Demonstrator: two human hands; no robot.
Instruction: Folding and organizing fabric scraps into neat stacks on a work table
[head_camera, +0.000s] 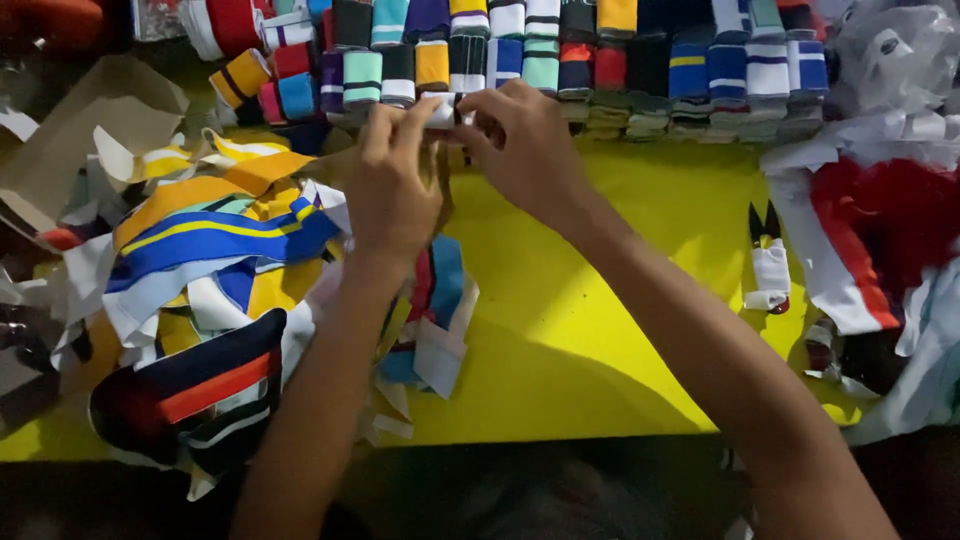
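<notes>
Both hands, the left hand (392, 185) and the right hand (527, 150), pinched a small white folded strip of knit fabric (443, 110) at the far edge of the yellow desk (560, 330). A loosened grip would probably have dropped it among the stacked rows of striped knit bands (560, 65) beyond. Loose striped fabric strips (210, 250) crowded the desk's left side, and small black snips with a white-wrapped handle (768, 262) lay to the right; the room was dim.

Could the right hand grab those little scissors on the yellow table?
Probably yes. The scissors lie in the open on the yellow table, nothing covering them, but the right hand is busy holding a white strip with the left hand.
</notes>
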